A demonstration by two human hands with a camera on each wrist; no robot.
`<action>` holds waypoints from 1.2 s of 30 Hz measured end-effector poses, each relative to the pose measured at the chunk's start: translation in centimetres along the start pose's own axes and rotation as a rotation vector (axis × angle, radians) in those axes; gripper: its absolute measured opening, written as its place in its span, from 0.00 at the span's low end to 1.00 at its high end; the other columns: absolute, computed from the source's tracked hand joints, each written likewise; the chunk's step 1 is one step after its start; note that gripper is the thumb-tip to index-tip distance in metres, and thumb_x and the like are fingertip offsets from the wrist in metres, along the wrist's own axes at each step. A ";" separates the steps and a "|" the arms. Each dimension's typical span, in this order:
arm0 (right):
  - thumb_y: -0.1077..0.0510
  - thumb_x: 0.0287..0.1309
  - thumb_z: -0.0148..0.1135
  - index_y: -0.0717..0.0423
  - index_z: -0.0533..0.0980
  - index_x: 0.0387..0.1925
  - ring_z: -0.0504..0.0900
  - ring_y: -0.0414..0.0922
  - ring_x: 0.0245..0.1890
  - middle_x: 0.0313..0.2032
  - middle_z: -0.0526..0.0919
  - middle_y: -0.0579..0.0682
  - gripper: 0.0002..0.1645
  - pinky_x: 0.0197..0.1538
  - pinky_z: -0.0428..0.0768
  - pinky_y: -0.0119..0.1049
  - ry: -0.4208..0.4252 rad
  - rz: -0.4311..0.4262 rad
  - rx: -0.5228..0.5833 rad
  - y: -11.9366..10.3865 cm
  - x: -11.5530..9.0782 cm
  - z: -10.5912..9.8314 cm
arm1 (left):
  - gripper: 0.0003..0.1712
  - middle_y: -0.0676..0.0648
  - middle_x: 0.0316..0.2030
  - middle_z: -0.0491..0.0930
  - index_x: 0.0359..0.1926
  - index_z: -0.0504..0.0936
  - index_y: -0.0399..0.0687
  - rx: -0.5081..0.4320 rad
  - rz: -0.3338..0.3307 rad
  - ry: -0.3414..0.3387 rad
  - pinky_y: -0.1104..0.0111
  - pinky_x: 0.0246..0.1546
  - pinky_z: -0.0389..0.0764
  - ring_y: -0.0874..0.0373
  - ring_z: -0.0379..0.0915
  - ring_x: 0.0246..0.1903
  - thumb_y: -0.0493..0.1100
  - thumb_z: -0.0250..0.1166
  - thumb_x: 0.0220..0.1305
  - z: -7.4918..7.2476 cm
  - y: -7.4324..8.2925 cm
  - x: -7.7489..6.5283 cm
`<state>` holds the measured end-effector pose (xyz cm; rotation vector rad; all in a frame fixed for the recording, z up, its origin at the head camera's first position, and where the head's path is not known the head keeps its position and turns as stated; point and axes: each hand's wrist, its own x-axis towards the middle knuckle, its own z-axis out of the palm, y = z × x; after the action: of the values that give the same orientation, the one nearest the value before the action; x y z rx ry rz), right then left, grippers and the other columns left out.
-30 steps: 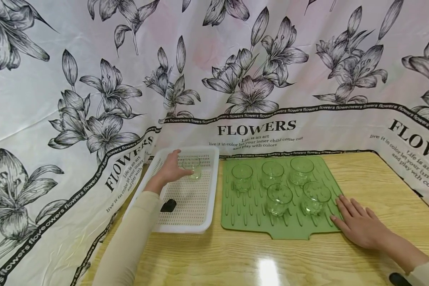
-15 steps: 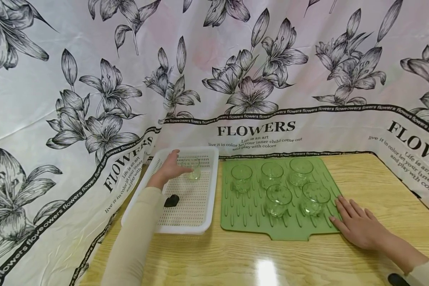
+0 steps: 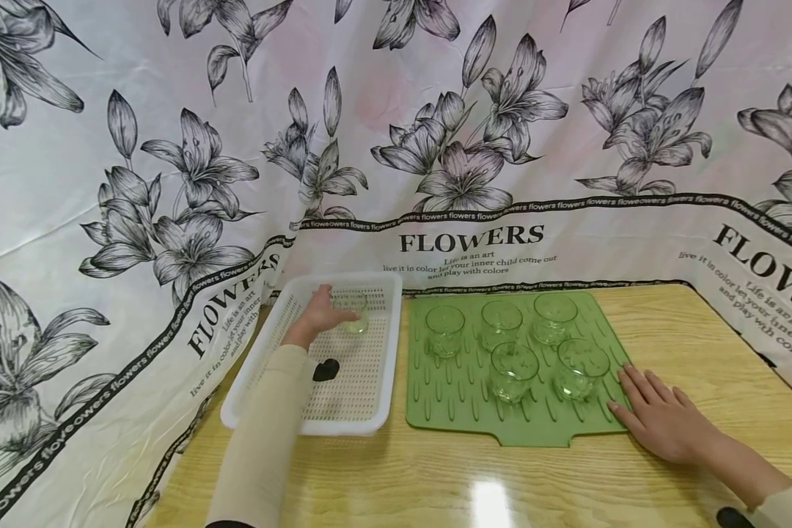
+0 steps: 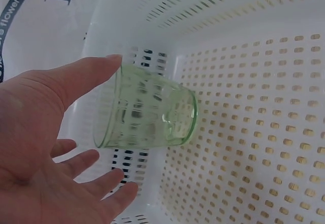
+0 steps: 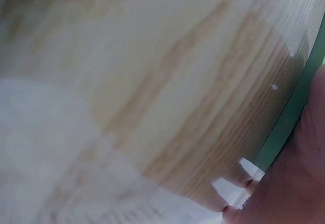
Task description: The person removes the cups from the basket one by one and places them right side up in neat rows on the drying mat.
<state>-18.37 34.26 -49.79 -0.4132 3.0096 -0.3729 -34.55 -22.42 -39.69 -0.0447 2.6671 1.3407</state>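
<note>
In the head view, a clear greenish glass [image 3: 356,312] stands in the far part of the white perforated basket [image 3: 376,422]. My left hand [image 3: 320,315] reaches around it from the left. The left wrist view shows this glass [image 4: 147,107] with the thumb tip right at its rim. The other fingers of my left hand [image 4: 56,148] are spread below, visibly apart from the glass. My right hand [image 3: 669,422] lies flat with its fingertips at the right edge of a green ridged mat [image 3: 449,414].
Several similar glasses, among them a front one [image 3: 513,374], stand upright on the mat. Both basket and mat rest on a wooden table [image 3: 422,484]. A flower-printed curtain [image 3: 343,249] rises behind. A small black item [image 3: 325,369] shows beside the left sleeve.
The left forearm and the black item beside it have shifted slightly right, and the wrist has turned a little. The glass and the right hand stay in place.
</note>
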 end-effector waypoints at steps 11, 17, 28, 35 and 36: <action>0.41 0.81 0.41 0.74 0.50 0.76 0.49 0.77 0.72 0.75 0.50 0.74 0.44 0.65 0.50 0.80 0.017 -0.002 -0.002 0.0 -0.2 0.4 | 0.55 0.36 0.71 0.66 0.78 0.53 0.43 -0.044 -0.047 0.029 0.39 0.73 0.57 0.37 0.59 0.72 0.46 0.76 0.58 1.0 -1.1 0.1; 0.41 0.81 0.40 0.73 0.49 0.77 0.49 0.77 0.72 0.76 0.49 0.74 0.44 0.65 0.49 0.80 0.018 -0.001 0.002 0.0 -0.2 0.5 | 0.54 0.35 0.70 0.67 0.78 0.53 0.42 -0.048 -0.035 0.020 0.40 0.73 0.59 0.36 0.60 0.71 0.46 0.76 0.60 1.5 -1.6 0.5; 0.41 0.81 0.41 0.73 0.49 0.77 0.48 0.77 0.73 0.76 0.49 0.74 0.44 0.65 0.48 0.80 0.018 0.000 0.014 0.0 -0.2 0.5 | 0.58 0.33 0.76 0.55 0.80 0.47 0.43 -0.011 -0.074 0.018 0.41 0.74 0.57 0.34 0.51 0.75 0.48 0.75 0.61 1.8 -1.3 0.8; 0.41 0.81 0.41 0.73 0.49 0.77 0.47 0.76 0.73 0.76 0.49 0.73 0.45 0.65 0.48 0.80 0.019 0.001 0.012 0.1 0.0 0.4 | 0.55 0.35 0.76 0.56 0.80 0.49 0.41 -0.018 -0.057 0.021 0.42 0.72 0.62 0.34 0.52 0.75 0.47 0.73 0.63 1.9 -1.3 1.0; 0.41 0.81 0.41 0.73 0.49 0.77 0.47 0.76 0.73 0.76 0.49 0.73 0.45 0.65 0.48 0.80 0.019 0.001 0.011 0.1 0.0 0.4 | 0.54 0.35 0.76 0.57 0.79 0.49 0.41 -0.018 -0.056 0.023 0.42 0.72 0.63 0.34 0.52 0.74 0.47 0.73 0.63 1.9 -1.3 1.1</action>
<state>-18.37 34.29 -50.26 -0.4099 3.0248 -0.3951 -35.24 -21.63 -42.01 -0.1369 2.6510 1.3555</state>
